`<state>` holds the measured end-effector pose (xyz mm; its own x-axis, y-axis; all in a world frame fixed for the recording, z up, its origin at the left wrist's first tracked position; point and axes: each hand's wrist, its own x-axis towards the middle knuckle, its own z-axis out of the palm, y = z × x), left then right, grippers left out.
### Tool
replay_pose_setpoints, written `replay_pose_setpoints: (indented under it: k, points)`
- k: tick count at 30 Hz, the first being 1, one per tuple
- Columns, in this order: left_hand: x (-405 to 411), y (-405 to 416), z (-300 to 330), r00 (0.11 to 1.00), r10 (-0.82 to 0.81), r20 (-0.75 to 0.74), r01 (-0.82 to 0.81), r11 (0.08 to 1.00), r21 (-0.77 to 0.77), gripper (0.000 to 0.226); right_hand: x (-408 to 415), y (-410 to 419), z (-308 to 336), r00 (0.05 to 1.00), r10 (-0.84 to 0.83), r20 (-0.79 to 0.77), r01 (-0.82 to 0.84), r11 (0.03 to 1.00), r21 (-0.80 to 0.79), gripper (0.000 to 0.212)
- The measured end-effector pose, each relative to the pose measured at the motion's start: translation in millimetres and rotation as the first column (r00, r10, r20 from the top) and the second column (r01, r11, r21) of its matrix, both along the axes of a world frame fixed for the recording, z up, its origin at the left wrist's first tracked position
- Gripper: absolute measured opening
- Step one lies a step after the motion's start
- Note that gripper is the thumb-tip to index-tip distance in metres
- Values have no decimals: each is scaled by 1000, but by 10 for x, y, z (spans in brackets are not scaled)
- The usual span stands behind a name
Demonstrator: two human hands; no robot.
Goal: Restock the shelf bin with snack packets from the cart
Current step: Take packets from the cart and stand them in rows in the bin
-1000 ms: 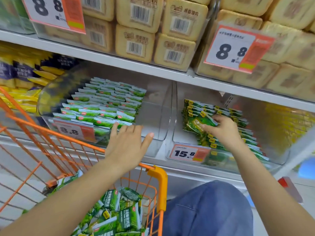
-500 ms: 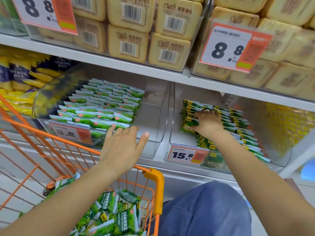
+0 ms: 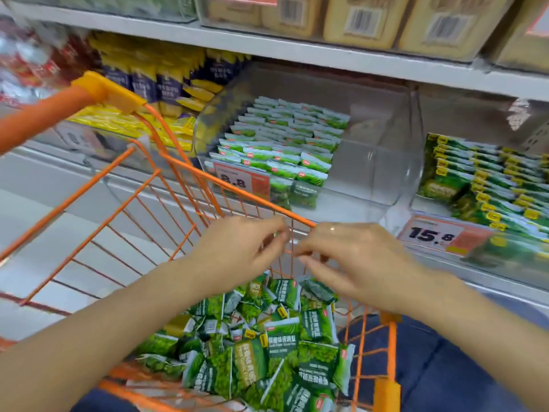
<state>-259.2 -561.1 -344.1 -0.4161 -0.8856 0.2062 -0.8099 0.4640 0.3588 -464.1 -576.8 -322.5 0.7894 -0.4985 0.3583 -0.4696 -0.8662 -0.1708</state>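
Head view: left hand (image 3: pixel 237 257), right hand (image 3: pixel 350 263) hovered loosely curled, empty, over cart (image 3: pixel 255 200); best scooped aligned snack packets (image 3: pixel 267 346).

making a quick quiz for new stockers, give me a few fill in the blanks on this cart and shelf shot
1. The cart has wire sides coloured ____.
2. The price tag on the right bin reads ____.
3. The loose packets in the cart are mostly ____ in colour.
4. Both the left hand and the right hand are over the ____.

Missing words: orange; 15.8; green; cart
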Motion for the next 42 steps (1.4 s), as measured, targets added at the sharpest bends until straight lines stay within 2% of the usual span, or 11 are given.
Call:
replay_pose_setpoints:
  k: [2, 4, 8, 11, 19, 24, 27, 29, 35, 39, 42]
  points:
    - [192, 50, -131, 902, -93, 422, -38, 956, 291, 30, 270, 68, -112, 900, 104, -424, -21, 980, 196, 30]
    - [343, 101, -289, 740, -289, 607, -152, 808, 569, 38, 477, 86, -321, 717, 168, -677, 58, 953, 297, 35]
    - [486, 166, -515, 678, -387, 625, -295, 635, 714, 48, 711, 177, -798, 367, 285, -885, -43, 956, 290, 30]
    - [457, 97, -455, 760, -257, 597, -235, 748, 620, 50, 709, 269, -957, 196, 333, -922, -30, 942, 333, 41]
    - [632, -11, -254, 911, -48, 410, -218, 787, 577, 54, 747, 67, -582, 716, 287, -636, 195, 793, 577, 22]
    - [611, 49, -102, 987, 79, -141, 32, 759, 650, 34, 610, -93, -241, 977, -126, -171, 208, 730, 651, 15]
    - [487, 76, 101, 799, 228, -557, 118, 849, 516, 37, 474, -146, -89, 955, -295, 32, 195, 704, 683, 16]
    - [397, 72, 190, 757, 211, -618, 127, 881, 456, 28, 419, -169, 1, 916, -357, 181, 101, 644, 758, 10]
    - [97, -151, 217, 839, 179, -514, -51, 966, 254, 14, 378, -285, 152, 716, -569, 405, -54, 533, 844, 26]
    - [127, -421, 78, 960, 208, -189, -219, 975, -40, 50, 217, -641, 236, 621, -629, 467, 165, 688, 707, 13]
    - [283, -557, -136, 929, 365, -56, -368, 928, -53, 68, 57, -1057, 153, 642, -694, 326, 376, 655, 655, 23]
